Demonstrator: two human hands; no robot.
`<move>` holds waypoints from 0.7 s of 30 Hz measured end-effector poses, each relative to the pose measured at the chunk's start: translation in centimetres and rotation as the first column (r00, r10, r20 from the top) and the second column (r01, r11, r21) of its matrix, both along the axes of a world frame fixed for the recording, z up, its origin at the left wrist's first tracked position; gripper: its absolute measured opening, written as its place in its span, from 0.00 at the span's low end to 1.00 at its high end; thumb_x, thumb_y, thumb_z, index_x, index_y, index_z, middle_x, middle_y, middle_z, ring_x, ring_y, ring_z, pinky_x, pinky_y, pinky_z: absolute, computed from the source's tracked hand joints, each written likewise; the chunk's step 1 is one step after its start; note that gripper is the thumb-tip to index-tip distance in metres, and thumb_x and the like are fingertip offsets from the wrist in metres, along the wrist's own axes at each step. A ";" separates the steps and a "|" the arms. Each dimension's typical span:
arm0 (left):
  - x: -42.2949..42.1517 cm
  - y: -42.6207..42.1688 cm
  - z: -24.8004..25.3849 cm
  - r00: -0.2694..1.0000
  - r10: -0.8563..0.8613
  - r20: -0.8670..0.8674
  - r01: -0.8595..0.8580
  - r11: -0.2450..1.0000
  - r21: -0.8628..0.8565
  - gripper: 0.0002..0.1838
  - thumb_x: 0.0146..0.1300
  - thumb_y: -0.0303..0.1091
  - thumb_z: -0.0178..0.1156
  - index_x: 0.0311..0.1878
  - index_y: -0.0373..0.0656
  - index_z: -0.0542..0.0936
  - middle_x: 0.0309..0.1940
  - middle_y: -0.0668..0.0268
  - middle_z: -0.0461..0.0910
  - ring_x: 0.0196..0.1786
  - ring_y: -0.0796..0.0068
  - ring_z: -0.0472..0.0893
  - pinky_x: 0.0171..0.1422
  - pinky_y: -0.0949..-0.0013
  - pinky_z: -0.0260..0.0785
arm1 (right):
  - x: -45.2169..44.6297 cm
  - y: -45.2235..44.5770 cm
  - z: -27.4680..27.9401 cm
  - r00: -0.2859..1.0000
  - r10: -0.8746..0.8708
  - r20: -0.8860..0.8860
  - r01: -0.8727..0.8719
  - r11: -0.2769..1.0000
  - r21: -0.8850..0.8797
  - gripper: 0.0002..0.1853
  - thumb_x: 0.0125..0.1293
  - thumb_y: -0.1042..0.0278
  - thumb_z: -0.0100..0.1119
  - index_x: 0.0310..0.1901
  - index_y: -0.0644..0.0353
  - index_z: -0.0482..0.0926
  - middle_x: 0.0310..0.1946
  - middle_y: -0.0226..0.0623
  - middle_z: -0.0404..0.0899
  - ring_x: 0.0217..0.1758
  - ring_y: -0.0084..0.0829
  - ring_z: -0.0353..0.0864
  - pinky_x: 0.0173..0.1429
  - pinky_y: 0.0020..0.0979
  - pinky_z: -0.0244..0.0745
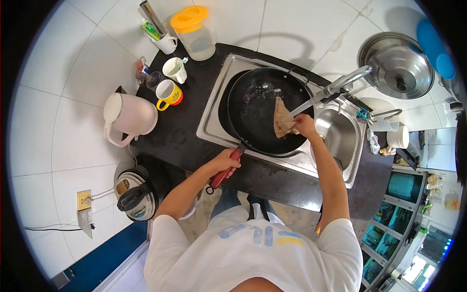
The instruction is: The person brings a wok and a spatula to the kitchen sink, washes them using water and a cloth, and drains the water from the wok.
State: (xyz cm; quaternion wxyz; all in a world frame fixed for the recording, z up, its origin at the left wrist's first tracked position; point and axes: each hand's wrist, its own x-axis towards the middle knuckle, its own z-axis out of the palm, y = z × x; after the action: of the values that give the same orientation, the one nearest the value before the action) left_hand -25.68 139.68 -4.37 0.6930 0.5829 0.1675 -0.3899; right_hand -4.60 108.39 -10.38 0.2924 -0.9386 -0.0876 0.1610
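A large black wok [253, 112] rests over the left basin of the steel sink [214, 114], its inside wet with a few whitish suds. My left hand [226, 161] is wrapped round the wok's red handle [221, 177], which points toward my body. In my right hand [305, 126], a tan cloth [282, 118] is pinched at one edge and hangs over the right part of the wok's inside. The faucet [335, 88] reaches over the wok's right side, and its spout end is partly hidden behind the cloth.
Left of the sink stand a pink kettle [134, 114], a yellow-red mug [169, 92], a white mug [175, 70] and a yellow-lidded pitcher [197, 41]. A steel basin [396, 65] leans on the wall at the right. The smaller sink basin [338, 129] lies beside the wok.
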 end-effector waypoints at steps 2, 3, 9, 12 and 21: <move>0.1 0.1 0.1 1.000 -0.002 -0.007 0.002 1.000 -0.005 0.08 0.55 0.23 0.59 0.35 0.37 0.69 0.16 0.64 0.71 0.12 0.73 0.72 0.14 0.70 0.64 | 0.7 -0.6 -1.0 0.991 -0.076 0.113 0.070 0.996 0.052 0.11 0.54 0.70 0.61 0.39 0.63 0.79 0.33 0.48 0.82 0.41 0.47 0.83 0.46 0.39 0.77; 0.2 0.1 0.1 1.000 -0.002 -0.001 0.002 1.000 -0.007 0.08 0.55 0.23 0.59 0.35 0.37 0.69 0.16 0.64 0.71 0.12 0.73 0.72 0.14 0.70 0.64 | 1.9 -1.6 -3.4 0.979 -0.099 0.177 0.087 0.994 0.073 0.11 0.59 0.69 0.54 0.40 0.64 0.79 0.32 0.42 0.83 0.35 0.34 0.84 0.40 0.32 0.76; 0.1 0.1 0.1 1.000 0.000 0.012 0.000 1.000 -0.014 0.09 0.55 0.23 0.59 0.35 0.38 0.69 0.16 0.64 0.71 0.12 0.73 0.72 0.14 0.70 0.65 | 2.1 -2.1 2.4 0.808 -0.194 -0.556 0.568 0.505 0.650 0.14 0.69 0.63 0.46 0.52 0.59 0.71 0.47 0.36 0.78 0.51 0.34 0.80 0.51 0.35 0.77; 0.1 0.1 0.1 1.000 0.006 0.004 -0.006 1.000 -0.010 0.09 0.55 0.23 0.59 0.36 0.38 0.69 0.16 0.64 0.71 0.12 0.73 0.72 0.14 0.70 0.65 | 1.5 -1.1 7.2 0.764 -0.108 -0.636 0.628 0.353 0.694 0.14 0.72 0.63 0.44 0.54 0.58 0.69 0.50 0.36 0.76 0.52 0.33 0.78 0.55 0.36 0.76; 0.0 0.2 -0.2 1.000 0.009 -0.001 -0.009 1.000 -0.017 0.09 0.54 0.22 0.59 0.35 0.38 0.69 0.16 0.64 0.71 0.12 0.72 0.72 0.14 0.69 0.65 | 3.8 -1.4 9.8 0.968 -0.085 -0.235 0.231 0.668 0.707 0.13 0.72 0.61 0.45 0.53 0.55 0.71 0.44 0.33 0.78 0.48 0.32 0.78 0.52 0.32 0.73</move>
State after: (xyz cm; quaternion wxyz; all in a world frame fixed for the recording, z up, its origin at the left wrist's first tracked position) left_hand -25.65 139.87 -4.58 0.6997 0.5758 0.1671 -0.3885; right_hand -0.80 107.03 -0.58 0.6613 -0.7293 -0.0355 0.1720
